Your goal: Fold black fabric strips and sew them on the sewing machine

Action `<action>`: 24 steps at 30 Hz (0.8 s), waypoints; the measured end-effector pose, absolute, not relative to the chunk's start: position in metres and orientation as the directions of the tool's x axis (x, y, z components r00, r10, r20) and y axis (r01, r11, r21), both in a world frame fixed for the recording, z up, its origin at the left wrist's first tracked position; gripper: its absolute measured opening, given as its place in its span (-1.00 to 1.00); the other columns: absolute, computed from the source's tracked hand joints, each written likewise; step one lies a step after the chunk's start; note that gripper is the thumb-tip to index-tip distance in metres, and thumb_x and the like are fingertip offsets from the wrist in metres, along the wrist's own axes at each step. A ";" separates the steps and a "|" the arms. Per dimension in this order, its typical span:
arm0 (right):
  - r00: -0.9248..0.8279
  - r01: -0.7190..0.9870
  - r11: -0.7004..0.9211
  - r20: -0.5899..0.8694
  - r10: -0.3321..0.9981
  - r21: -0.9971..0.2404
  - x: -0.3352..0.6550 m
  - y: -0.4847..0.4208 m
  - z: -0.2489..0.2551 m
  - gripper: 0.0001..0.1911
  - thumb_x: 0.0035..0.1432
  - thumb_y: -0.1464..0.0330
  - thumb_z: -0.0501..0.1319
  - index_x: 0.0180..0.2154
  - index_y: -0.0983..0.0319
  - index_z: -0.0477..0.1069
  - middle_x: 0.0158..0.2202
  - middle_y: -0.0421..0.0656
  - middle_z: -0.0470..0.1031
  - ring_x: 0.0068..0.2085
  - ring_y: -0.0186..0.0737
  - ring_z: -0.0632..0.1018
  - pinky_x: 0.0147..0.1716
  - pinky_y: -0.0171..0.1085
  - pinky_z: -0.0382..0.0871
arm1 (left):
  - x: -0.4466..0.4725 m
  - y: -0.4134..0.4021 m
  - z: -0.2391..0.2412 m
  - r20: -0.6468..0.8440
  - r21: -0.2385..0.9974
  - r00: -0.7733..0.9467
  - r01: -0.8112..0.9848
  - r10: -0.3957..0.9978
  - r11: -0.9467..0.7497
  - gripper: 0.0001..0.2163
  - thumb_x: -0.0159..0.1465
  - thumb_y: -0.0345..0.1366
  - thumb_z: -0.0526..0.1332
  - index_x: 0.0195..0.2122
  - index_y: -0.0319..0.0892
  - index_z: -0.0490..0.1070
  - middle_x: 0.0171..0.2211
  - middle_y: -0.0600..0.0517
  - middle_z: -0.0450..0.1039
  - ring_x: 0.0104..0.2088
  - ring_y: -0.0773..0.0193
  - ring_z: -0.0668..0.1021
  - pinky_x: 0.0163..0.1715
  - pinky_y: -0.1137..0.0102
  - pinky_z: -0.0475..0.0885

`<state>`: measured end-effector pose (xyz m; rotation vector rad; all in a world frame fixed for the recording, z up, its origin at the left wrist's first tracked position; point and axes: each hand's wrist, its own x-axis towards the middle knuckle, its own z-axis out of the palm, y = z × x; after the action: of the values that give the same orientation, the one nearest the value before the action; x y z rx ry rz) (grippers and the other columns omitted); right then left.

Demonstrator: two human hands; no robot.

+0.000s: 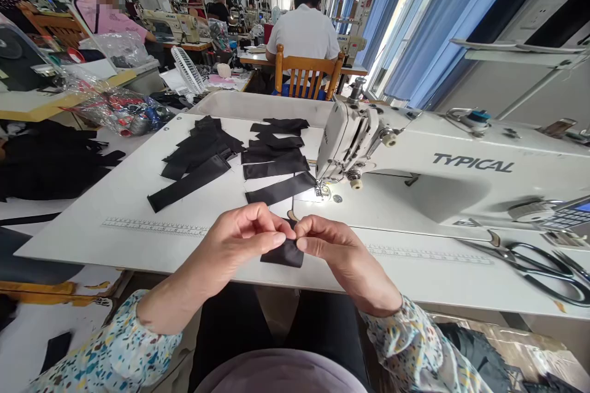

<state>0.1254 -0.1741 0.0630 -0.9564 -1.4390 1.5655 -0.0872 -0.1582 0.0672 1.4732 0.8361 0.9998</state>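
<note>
My left hand (244,239) and my right hand (329,245) meet over the near part of the white sewing table (115,209). Both pinch the top edge of a small black fabric piece (284,253), fingers pressed together. The piece hangs below my fingertips, just above the table. A long black strip (280,189) lies right behind my hands, its end near the needle of the white sewing machine (415,159). Several more black fabric strips (216,156) lie piled further back on the table.
Large black scissors (539,267) lie at the right on the table. A printed ruler (152,227) runs along the near edge. Black cloth (50,159) is heaped at the left. A person in white sits ahead on a wooden chair (306,73); others work at the back left.
</note>
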 end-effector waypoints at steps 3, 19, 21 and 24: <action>-0.397 -0.074 -0.049 -0.016 0.918 -0.996 0.122 -0.171 0.065 -0.86 0.28 0.27 0.29 -0.32 0.17 0.45 -0.34 -0.21 0.38 -0.26 -0.23 0.35 -0.20 -0.24 0.28 | -0.088 -0.157 0.067 0.096 0.995 0.366 -0.043 0.926 -0.087 -0.85 0.27 -0.34 0.31 -0.44 -0.16 0.40 -0.27 -0.07 0.61 -0.20 0.16 0.63 -0.18 0.28 0.57; -0.384 0.404 0.169 0.001 0.923 -0.899 0.084 -0.062 0.041 -0.85 0.16 0.27 0.22 -0.41 0.18 0.39 -0.31 -0.19 0.43 -0.19 -0.17 0.42 -0.18 -0.19 0.28 | -0.123 -0.066 0.044 -0.065 0.936 0.324 0.349 0.944 -0.056 -0.68 0.15 -0.02 0.33 -0.49 -0.18 0.37 -0.21 -0.05 0.53 -0.20 0.10 0.57 -0.21 0.26 0.50; -0.380 0.424 0.216 0.044 0.924 -0.880 0.080 -0.055 0.044 -0.87 0.18 0.26 0.19 -0.37 0.17 0.40 -0.22 -0.18 0.48 -0.09 -0.13 0.44 -0.07 -0.16 0.27 | -0.127 -0.058 0.046 0.006 0.920 0.307 0.372 0.952 -0.126 -0.72 0.16 -0.06 0.32 -0.48 -0.17 0.41 -0.09 -0.04 0.55 -0.09 0.07 0.56 -0.08 0.25 0.45; -0.384 0.458 0.275 0.090 0.919 -0.845 0.075 -0.047 0.057 -0.87 0.21 0.28 0.16 -0.35 0.17 0.41 -0.19 -0.19 0.50 -0.07 -0.13 0.45 -0.03 -0.13 0.28 | -0.133 -0.049 0.053 0.072 0.893 0.300 0.405 0.951 -0.195 -0.78 0.19 -0.09 0.31 -0.44 -0.14 0.50 -0.21 0.02 0.58 -0.19 0.12 0.57 -0.16 0.28 0.43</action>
<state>0.0752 -0.0474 0.0568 -1.2357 -1.9601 1.0121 -0.1329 -0.0490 0.0532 1.7560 1.2285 0.8471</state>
